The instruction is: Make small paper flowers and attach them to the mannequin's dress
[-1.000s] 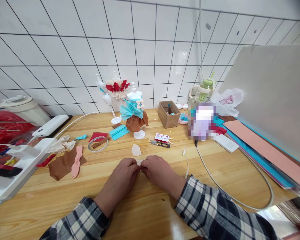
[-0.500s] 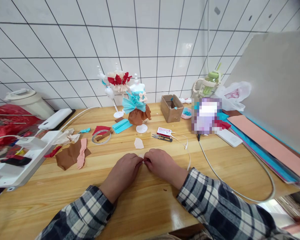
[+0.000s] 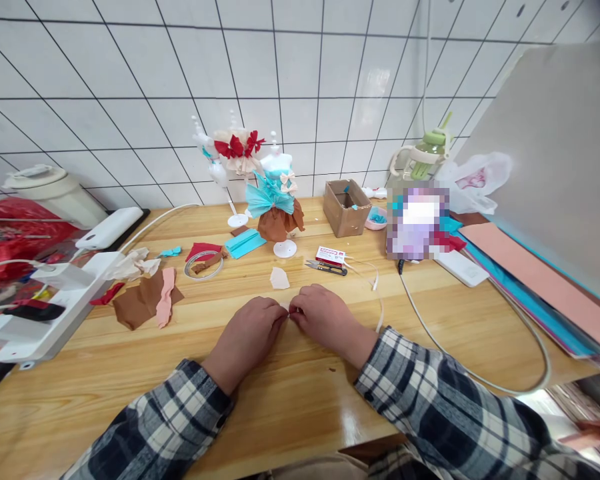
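Observation:
My left hand [image 3: 250, 333] and my right hand [image 3: 325, 319] meet low over the table, fingertips almost touching. Both are closed in a pinch on a small pale scrap, mostly hidden by the fingers; I cannot tell if it is paper or cloth. Just beyond them lies a flat cream piece [image 3: 280, 278]. Thread snips [image 3: 326, 267] rest behind my right hand, against a small red-and-white box [image 3: 331, 255]. A thin white ribbon [image 3: 381, 310] trails on the wood beside my right wrist.
Behind stand small dress forms, one in a blue-and-brown outfit [image 3: 275, 207], and a cardboard box [image 3: 347, 210]. At left lie a tape roll [image 3: 203, 265], brown and pink scraps [image 3: 166, 297] and a power strip [image 3: 55, 313]. A grey cable [image 3: 430, 340] loops at right.
The view has tilted slightly, so the whole scene sits a little higher. My hands keep their pinch together, with only a slight shift of the fingers.

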### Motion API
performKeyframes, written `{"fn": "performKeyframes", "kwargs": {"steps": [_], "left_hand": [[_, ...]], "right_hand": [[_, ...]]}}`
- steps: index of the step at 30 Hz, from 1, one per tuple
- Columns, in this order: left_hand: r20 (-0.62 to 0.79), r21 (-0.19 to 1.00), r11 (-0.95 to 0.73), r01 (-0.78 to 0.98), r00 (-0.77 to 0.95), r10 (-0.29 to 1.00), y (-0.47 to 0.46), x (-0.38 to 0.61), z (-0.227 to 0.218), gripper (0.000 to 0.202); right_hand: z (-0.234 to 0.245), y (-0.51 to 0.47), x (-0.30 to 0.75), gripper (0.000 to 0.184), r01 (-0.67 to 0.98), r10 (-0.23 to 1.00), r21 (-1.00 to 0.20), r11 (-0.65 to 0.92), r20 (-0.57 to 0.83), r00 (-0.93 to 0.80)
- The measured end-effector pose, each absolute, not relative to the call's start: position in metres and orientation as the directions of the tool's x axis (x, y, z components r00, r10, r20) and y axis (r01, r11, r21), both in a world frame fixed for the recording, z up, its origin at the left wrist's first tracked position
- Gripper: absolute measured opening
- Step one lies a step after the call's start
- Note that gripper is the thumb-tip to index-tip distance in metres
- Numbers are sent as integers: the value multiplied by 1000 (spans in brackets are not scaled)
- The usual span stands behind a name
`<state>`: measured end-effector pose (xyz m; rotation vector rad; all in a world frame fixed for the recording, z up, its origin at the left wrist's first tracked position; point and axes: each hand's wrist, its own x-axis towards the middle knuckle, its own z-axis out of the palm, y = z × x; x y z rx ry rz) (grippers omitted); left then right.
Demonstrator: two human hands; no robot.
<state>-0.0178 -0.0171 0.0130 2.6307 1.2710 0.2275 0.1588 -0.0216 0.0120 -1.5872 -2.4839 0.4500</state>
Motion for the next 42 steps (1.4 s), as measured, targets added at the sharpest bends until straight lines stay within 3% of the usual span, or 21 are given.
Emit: {"fn": "performKeyframes", "kwargs": {"steps": [24, 36, 42], "left_hand": [[39, 249, -614, 749, 626, 779, -15, -17, 7, 30], [113, 248, -598, 762, 590, 799, -20, -18, 14, 27], [122, 179, -604, 776, 592, 797, -17, -17, 12, 28]], "right_hand": [[11, -22, 161, 19, 871, 932, -374, 319, -42, -360], [16, -25, 158, 29, 891, 909, -228, 392, -53, -414], [15, -24, 159, 29, 885, 906, -241, 399, -46, -421]]}}
